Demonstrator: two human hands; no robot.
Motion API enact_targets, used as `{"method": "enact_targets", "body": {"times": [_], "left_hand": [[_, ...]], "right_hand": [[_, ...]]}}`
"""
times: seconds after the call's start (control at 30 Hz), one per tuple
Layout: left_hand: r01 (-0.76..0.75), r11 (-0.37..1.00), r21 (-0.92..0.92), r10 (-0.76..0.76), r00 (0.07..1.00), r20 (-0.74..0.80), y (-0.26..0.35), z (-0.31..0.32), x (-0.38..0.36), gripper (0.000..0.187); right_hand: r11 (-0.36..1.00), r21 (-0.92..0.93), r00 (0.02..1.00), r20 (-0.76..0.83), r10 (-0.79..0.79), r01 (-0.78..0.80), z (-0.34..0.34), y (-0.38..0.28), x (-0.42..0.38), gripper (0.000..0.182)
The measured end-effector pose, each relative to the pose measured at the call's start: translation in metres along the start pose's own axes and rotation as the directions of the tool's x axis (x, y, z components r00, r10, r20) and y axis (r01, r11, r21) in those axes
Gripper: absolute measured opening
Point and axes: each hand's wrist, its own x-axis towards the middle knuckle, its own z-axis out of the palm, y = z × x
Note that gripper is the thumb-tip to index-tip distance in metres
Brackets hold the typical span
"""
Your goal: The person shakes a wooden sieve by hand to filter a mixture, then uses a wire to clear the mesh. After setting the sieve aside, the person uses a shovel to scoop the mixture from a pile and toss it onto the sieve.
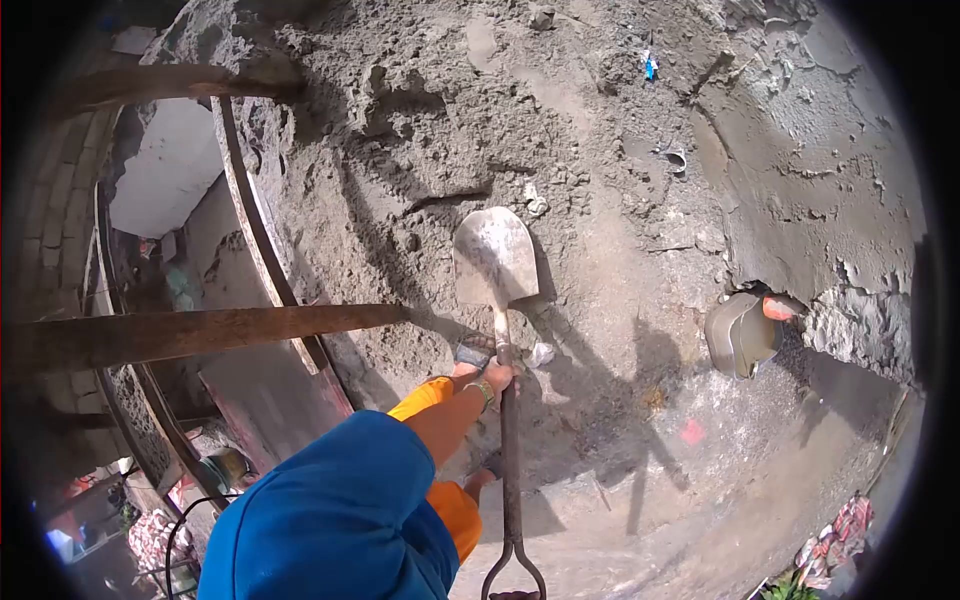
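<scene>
My left hand point(497, 376), with a watch on the wrist, is closed around the lower shaft of a shovel point(511, 450). The rounded metal blade points away from me and lies against the loose grey sand point(420, 150). Pale dried residue coats the blade. At the bottom edge of the view the shovel's D-shaped handle is partly cut off. My right hand does not show. Beside the shaft, near my left hand, sits a small whitish lump point(541, 354).
A wooden beam point(200, 335) juts in from the left towards the shovel. On the right, a bucket point(742, 335) lies beside a bank of wet grey mortar point(800, 190). A cut pipe piece point(674, 159) and a blue scrap point(651, 68) lie farther off.
</scene>
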Motion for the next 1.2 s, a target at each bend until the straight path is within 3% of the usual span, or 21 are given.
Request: {"method": "enact_targets", "body": {"times": [0.03,0.07,0.1,0.13,0.17,0.23,0.33,0.37,0.43,0.47,0.57,0.67,0.7,0.73,0.8,0.83,0.97,1.03,1.2], "left_hand": [[-0.127,0.975,0.18,0.14,0.988,-0.062,0.058,0.001,0.019,0.011],[-0.231,0.973,0.011,0.23,0.973,0.029,0.109,0.0,0.033,0.009],[-0.216,0.976,-0.018,0.216,0.976,0.012,0.164,0.005,0.05,0.009],[-0.238,0.967,-0.094,0.244,0.968,0.061,0.199,0.004,0.079,0.013],[-0.209,0.978,-0.022,0.208,0.977,-0.047,0.236,0.014,0.067,0.013],[-0.305,0.952,-0.038,0.302,0.951,-0.06,0.243,0.017,0.087,0.017],[-0.328,0.94,-0.097,0.322,0.944,-0.071,0.23,0.013,0.088,0.019],[-0.306,0.949,-0.076,0.304,0.952,-0.045,0.223,0.008,0.086,0.028],[-0.32,0.945,-0.062,0.318,0.947,-0.04,0.19,-0.004,0.083,0.038],[-0.362,0.929,-0.071,0.359,0.932,-0.054,0.17,-0.005,0.073,0.038],[-0.266,0.962,-0.065,0.262,0.963,-0.07,0.11,-0.012,0.033,0.039],[-0.258,0.964,-0.054,0.25,0.96,-0.129,0.051,-0.007,-0.026,0.042],[-0.252,0.963,-0.098,0.245,0.967,-0.076,0.026,-0.012,-0.039,0.042],[-0.245,0.959,-0.143,0.245,0.969,-0.018,-0.001,-0.016,-0.05,0.043],[-0.258,0.963,-0.083,0.242,0.957,-0.162,-0.049,-0.011,-0.079,0.044],[-0.246,0.965,-0.086,0.233,0.962,-0.141,-0.072,-0.012,-0.095,0.046],[-0.334,0.934,-0.128,0.313,0.936,-0.161,-0.175,-0.016,-0.139,0.042],[-0.15,0.986,-0.075,0.145,0.986,-0.077,-0.216,-0.019,-0.161,0.042],[-0.205,0.962,-0.182,0.179,0.972,-0.152,-0.313,-0.02,-0.199,0.041]], "right_hand": [[0.989,0.142,0.994,0.102,-0.048,0.033,0.043,-0.023,0.008,0.035],[0.979,0.199,0.989,0.127,-0.069,0.043,0.093,-0.038,0.016,0.035],[0.99,0.13,0.998,-0.024,-0.054,0.057,0.17,-0.06,0.025,0.043],[0.986,0.15,0.976,0.197,-0.098,0.069,0.182,-0.049,0.061,0.034],[0.984,0.153,0.968,0.217,-0.127,0.095,0.209,-0.053,0.073,0.035],[0.986,0.102,0.976,0.162,-0.146,0.131,0.218,-0.042,0.099,0.036],[0.986,0.072,0.984,0.086,-0.156,0.15,0.211,-0.035,0.099,0.035],[0.986,0.073,0.983,0.095,-0.158,0.152,0.206,-0.031,0.094,0.035],[0.988,-0.013,0.984,-0.083,-0.157,0.156,0.184,-0.024,0.078,0.035],[0.99,0.004,0.986,-0.096,-0.139,0.14,0.168,-0.023,0.069,0.036],[0.994,0.013,0.989,-0.105,-0.109,0.111,0.098,-0.018,0.052,0.033],[0.979,-0.071,0.977,-0.089,-0.195,0.189,0.014,-0.014,0.035,0.04],[0.75,-0.462,0.872,0.122,-0.474,0.472,-0.094,0.041,0.082,0.044],[0.595,-0.676,0.867,0.137,-0.479,0.435,-0.152,0.059,0.108,0.031],[0.716,-0.66,0.949,-0.019,-0.316,0.225,-0.181,0.055,0.092,0.031],[0.768,-0.61,0.959,-0.045,-0.279,0.195,-0.19,0.055,0.085,0.031],[0.824,-0.517,0.966,0.024,-0.258,0.232,-0.237,0.058,0.091,0.032],[0.84,-0.48,0.964,0.06,-0.258,0.255,-0.255,0.06,0.094,0.032],[0.845,-0.434,0.949,0.173,-0.262,0.312,-0.286,0.062,0.094,0.033]]}}
